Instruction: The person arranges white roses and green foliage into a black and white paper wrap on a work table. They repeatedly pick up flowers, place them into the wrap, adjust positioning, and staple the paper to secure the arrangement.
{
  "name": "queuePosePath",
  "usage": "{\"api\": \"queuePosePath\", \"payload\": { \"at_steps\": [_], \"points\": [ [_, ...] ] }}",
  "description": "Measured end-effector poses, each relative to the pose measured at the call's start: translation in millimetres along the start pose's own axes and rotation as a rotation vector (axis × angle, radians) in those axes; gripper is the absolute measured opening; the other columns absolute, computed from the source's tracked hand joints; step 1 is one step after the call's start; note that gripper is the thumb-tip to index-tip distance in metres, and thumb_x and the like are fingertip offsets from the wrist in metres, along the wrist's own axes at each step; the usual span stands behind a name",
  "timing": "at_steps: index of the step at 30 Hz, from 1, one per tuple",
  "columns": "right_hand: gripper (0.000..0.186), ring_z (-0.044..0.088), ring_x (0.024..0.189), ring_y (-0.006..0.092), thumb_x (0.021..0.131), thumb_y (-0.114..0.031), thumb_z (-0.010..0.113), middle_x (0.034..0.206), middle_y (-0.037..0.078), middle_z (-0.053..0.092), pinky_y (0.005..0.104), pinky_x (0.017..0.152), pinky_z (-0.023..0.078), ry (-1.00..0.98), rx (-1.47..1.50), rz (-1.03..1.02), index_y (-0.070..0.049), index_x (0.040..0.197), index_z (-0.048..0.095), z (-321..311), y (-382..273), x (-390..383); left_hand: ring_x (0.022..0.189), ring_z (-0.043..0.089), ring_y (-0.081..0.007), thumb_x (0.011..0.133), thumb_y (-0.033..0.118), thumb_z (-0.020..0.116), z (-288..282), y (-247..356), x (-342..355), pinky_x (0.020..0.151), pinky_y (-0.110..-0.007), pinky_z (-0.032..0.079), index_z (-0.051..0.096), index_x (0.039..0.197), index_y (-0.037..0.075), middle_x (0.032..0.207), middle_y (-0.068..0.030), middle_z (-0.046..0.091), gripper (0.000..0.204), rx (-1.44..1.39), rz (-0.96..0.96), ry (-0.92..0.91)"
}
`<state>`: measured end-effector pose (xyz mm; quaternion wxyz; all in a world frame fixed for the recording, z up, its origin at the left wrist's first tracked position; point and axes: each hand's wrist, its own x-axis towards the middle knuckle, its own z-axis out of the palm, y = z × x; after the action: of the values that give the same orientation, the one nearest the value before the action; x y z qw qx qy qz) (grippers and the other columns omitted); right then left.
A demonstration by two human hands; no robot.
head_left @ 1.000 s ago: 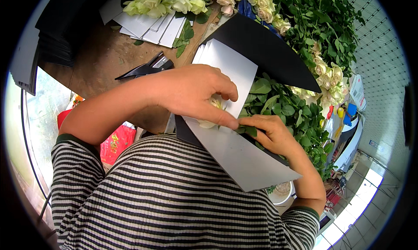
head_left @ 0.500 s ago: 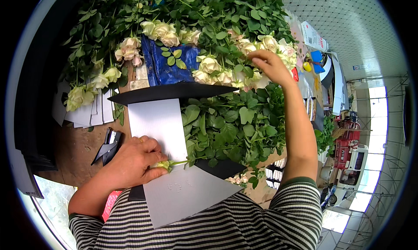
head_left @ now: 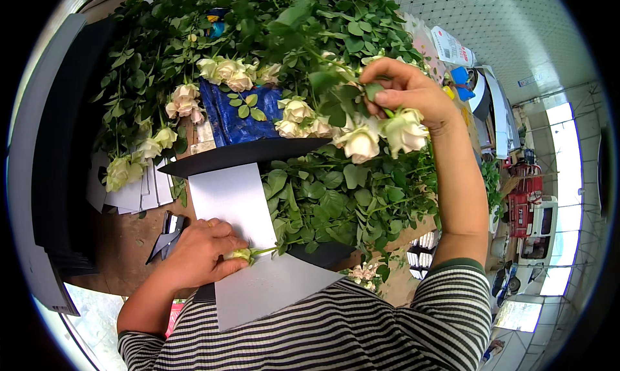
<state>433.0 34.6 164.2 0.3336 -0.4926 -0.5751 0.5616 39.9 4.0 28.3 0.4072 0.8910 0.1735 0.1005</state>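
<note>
Left hand (head_left: pixel 197 255) is closed on a small rosebud (head_left: pixel 241 255), pinning it to the grey sheet (head_left: pixel 258 267) at the table's near edge. Right hand (head_left: pixel 407 90) is raised over the flower pile, fingers clamped on stems of two cream roses (head_left: pixel 381 135). Stapler (head_left: pixel 166 237) lies just beside the left hand.

Person wears a knit top with narrow black-and-white horizontal stripes, filling the view from 5 to 7 o'clock. Short sleeves end in dark green ribbed cuffs above the elbows. Forearms bare; left hand (head_left: pixel 197 255) and right hand (head_left: pixel 407 90) ungloved, no rings or watch visible.
</note>
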Motion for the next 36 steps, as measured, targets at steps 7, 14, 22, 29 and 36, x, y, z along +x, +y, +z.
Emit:
{"api": "queuePosePath", "payload": {
  "at_steps": [7, 14, 22, 29, 36],
  "points": [
    [0.03, 0.066, 0.091, 0.0236, 0.088, -0.01, 0.063, 0.101, 0.016, 0.066, 0.0344, 0.081, 0.055, -0.036, 0.591, -0.146, 0.001, 0.115, 0.061, 9.7, 29.6, 39.6, 0.077, 0.059, -0.029, 0.075, 0.028, 0.074, -0.2, -0.4, 2.3, 0.07, -0.04, 0.047, 0.071, 0.095, 0.007, 0.081, -0.0069, 0.06, 0.03, -0.054, 0.022, 0.018],
    [0.024, 0.062, 0.088, 0.013, 0.095, -0.016, 0.059, 0.097, 0.005, 0.066, 0.0298, 0.079, 0.051, 0.911, -0.175, -0.961, -0.006, 0.117, 0.06, -13.8, -55.5, 53.0, 0.081, 0.061, -0.0302, 0.075, 0.028, 0.075, 1.0, 2.1, -1.4, 0.072, -0.041, 0.048, 0.068, 0.094, 0.007, 0.082, -0.0089, 0.063, 0.029, -0.071, -0.029, 0.032],
    [0.021, 0.058, 0.116, 0.0276, 0.095, -0.015, 0.058, 0.119, 0.012, 0.064, 0.0395, 0.102, 0.047, 0.765, -0.463, -0.876, -0.007, 0.113, 0.065, -50.4, -149.4, -5.7, 0.081, 0.06, -0.0316, 0.075, 0.027, 0.076, 3.4, 1.4, -4.9, 0.071, -0.043, 0.046, 0.062, 0.088, 0.008, 0.08, -0.0085, 0.064, 0.027, -0.081, -0.009, 0.058],
    [0.025, 0.059, 0.105, 0.0202, 0.097, -0.021, 0.052, 0.113, 0.008, 0.063, 0.04, 0.093, 0.045, 0.566, -0.749, -0.711, -0.01, 0.118, 0.061, 1.2, -172.3, -4.8, 0.082, 0.06, -0.032, 0.075, 0.027, 0.075, 5.3, -5.5, -5.5, 0.072, -0.043, 0.047, 0.063, 0.087, 0.007, 0.08, -0.0095, 0.063, 0.027, -0.117, 0.016, 0.049],
    [0.017, 0.063, 0.099, 0.0181, 0.094, -0.014, 0.061, 0.108, 0.006, 0.065, 0.0325, 0.087, 0.051, 0.553, -0.801, -0.808, -0.008, 0.11, 0.062, 30.0, -168.2, 36.5, 0.08, 0.06, -0.0337, 0.072, 0.027, 0.075, 15.0, -16.0, -5.0, 0.072, -0.044, 0.047, 0.061, 0.082, 0.004, 0.079, -0.0114, 0.061, 0.029, -0.053, 0.06, 0.121]
  ]
}}
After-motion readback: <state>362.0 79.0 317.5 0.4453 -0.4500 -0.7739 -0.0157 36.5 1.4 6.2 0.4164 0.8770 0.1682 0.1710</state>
